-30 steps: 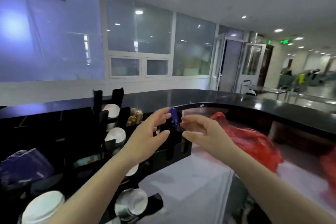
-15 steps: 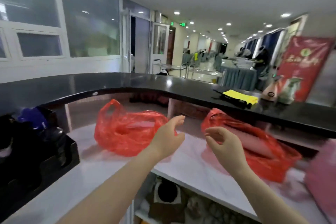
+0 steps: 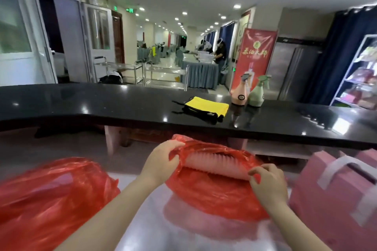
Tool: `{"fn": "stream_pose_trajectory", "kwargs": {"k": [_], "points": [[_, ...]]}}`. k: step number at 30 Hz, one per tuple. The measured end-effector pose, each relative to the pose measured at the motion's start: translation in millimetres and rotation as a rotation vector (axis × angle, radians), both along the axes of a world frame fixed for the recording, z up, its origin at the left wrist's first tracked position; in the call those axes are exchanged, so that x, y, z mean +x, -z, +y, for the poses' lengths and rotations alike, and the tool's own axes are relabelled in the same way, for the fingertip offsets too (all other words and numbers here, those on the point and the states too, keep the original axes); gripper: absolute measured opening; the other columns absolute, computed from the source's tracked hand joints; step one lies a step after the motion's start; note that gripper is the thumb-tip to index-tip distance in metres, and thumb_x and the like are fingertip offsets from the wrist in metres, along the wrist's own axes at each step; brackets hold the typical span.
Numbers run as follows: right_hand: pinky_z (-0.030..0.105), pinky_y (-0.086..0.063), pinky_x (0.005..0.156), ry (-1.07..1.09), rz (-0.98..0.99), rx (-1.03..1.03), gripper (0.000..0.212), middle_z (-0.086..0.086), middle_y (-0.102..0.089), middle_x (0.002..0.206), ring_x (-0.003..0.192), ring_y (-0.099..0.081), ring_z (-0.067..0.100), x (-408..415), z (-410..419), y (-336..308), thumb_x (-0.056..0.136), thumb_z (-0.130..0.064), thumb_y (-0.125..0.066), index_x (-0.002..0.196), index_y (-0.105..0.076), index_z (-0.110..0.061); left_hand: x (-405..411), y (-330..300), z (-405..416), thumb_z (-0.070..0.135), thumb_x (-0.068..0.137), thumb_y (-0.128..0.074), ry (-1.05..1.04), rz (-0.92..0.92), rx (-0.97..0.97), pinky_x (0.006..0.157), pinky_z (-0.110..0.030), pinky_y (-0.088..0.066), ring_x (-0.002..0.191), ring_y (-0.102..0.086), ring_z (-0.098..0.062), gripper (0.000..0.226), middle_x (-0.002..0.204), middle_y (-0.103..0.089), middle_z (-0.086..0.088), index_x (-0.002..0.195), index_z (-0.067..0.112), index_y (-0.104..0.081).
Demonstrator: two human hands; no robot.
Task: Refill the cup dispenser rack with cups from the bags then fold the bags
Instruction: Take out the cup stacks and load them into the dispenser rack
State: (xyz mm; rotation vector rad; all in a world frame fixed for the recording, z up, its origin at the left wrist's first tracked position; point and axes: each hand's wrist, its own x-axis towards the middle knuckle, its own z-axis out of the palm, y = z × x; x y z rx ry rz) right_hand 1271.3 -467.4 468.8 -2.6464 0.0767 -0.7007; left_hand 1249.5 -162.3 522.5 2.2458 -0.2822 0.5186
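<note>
Both hands have reached the red bag (image 3: pixel 214 195) since half a second ago.
My left hand (image 3: pixel 161 162) pinches its rim; my right hand (image 3: pixel 267 184) rests half-curled beside the stack of cups (image 3: pixel 214 164), grip unclear.

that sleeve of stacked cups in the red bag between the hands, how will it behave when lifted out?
The cup stack lies on its side, long and ribbed, so it may sag or separate if lifted by one end. Probably light for its size. The thin crinkled red bag, gripped by the left hand, looks floppy and may cling or drag along.
</note>
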Motion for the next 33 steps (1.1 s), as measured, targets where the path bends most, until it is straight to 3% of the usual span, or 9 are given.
{"fn": "stream_pose_trajectory", "kwargs": {"k": [5,8,11,14,17,20,24,28,33], "points": [[0.034,-0.036,0.105,0.042,0.309,0.004,0.022,0.012,-0.054,0.136,0.126,-0.048,0.029,52.2,-43.9,34.7,0.08,-0.019,-0.069,0.097,-0.076,-0.03,66.7,27.3,-38.8,0.013,0.088,-0.06,0.057,0.061,0.175,0.113,-0.024,-0.018,0.135,-0.037,-0.015,0.026,0.132,-0.057,0.001,0.106,0.026,-0.072],[0.032,-0.041,0.099,-0.001,0.366,0.23,0.034,0.009,-0.051,0.14,0.123,-0.052,0.027,87.5,-58.0,48.0,0.081,-0.021,-0.07,0.115,-0.07,-0.026,106.3,44.1,-52.9,0.037,0.09,-0.059,0.045,0.19,0.317,0.118,-0.043,-0.008,0.142,-0.024,-0.017,0.016,0.141,-0.048,0.006,0.103,0.043,-0.066],[0.038,-0.042,0.098,-0.052,0.393,0.327,0.048,0.011,-0.053,0.134,0.12,-0.052,0.032,119.0,-66.0,61.0,0.083,-0.025,-0.067,0.13,-0.058,-0.026,135.0,65.2,-60.7,0.054,0.086,-0.056,-0.044,0.359,0.455,0.113,-0.059,0.002,0.147,-0.004,-0.021,0.028,0.153,-0.029,0.009,0.113,0.051,-0.059],[0.039,-0.046,0.094,-0.067,0.436,0.359,0.051,0.007,-0.056,0.125,0.113,-0.055,0.031,141.8,-69.8,76.1,0.081,-0.027,-0.064,0.131,-0.054,-0.026,159.4,83.4,-64.0,0.063,0.079,-0.058,-0.108,0.436,0.555,0.111,-0.062,0.005,0.147,-0.001,-0.027,0.051,0.158,-0.017,0.006,0.128,0.053,-0.047],[0.038,-0.047,0.091,-0.066,0.455,0.378,0.046,0.007,-0.055,0.123,0.11,-0.056,0.029,157.1,-76.0,92.3,0.084,-0.024,-0.064,0.129,-0.055,-0.023,177.1,99.3,-64.4,0.065,0.074,-0.062,-0.147,0.559,0.643,0.111,-0.063,-0.005,0.146,-0.006,-0.032,0.082,0.161,-0.003,0.005,0.144,0.051,-0.022],[0.035,-0.047,0.086,-0.046,0.449,0.46,0.032,0.008,-0.063,0.116,0.105,-0.059,0.027,168.2,-82.2,104.3,0.09,-0.016,-0.058,0.122,-0.063,-0.017,185.4,117.5,-60.2,0.064,0.07,-0.067,-0.189,0.641,0.661,0.111,-0.061,-0.015,0.146,0.004,-0.033,0.1,0.16,0.011,0.007,0.148,0.047,-0.007],[0.027,-0.039,0.071,-0.078,0.417,0.596,0.02,0.002,-0.069,0.093,0.094,-0.062,0.024,167.4,-79.5,114.5,0.092,-0.009,-0.055,0.103,-0.071,-0.015,191.8,125.8,-46.2,0.061,0.067,-0.07,-0.226,0.606,0.772,0.11,-0.052,-0.031,0.146,0.004,-0.034,0.108,0.16,0.013,-0.002,0.148,0.047,0.0],[0.02,-0.043,0.073,-0.13,0.451,0.724,0.027,-0.007,-0.07,0.091,0.091,-0.063,0.014,141.3,-74.6,124.4,0.091,0.0,-0.054,0.092,-0.068,-0.024,194.3,115.8,-32.8,0.058,0.069,-0.067,-0.215,0.602,0.825,0.107,-0.044,-0.036,0.144,-0.005,-0.035,0.102,0.159,0.001,-0.005,0.147,0.048,-0.002],[0.006,-0.039,0.073,-0.149,0.432,0.52,0.03,-0.015,-0.067,0.089,0.088,-0.062,0.006,93.6,-59.9,138.1,0.084,-0.002,-0.064,0.089,-0.067,-0.031,187.2,106.6,-17.2,0.04,0.068,-0.066,-0.235,0.605,0.765,0.1,-0.047,-0.04,0.132,-0.031,-0.039,0.092,0.151,-0.018,-0.002,0.145,0.045,-0.016]]}}
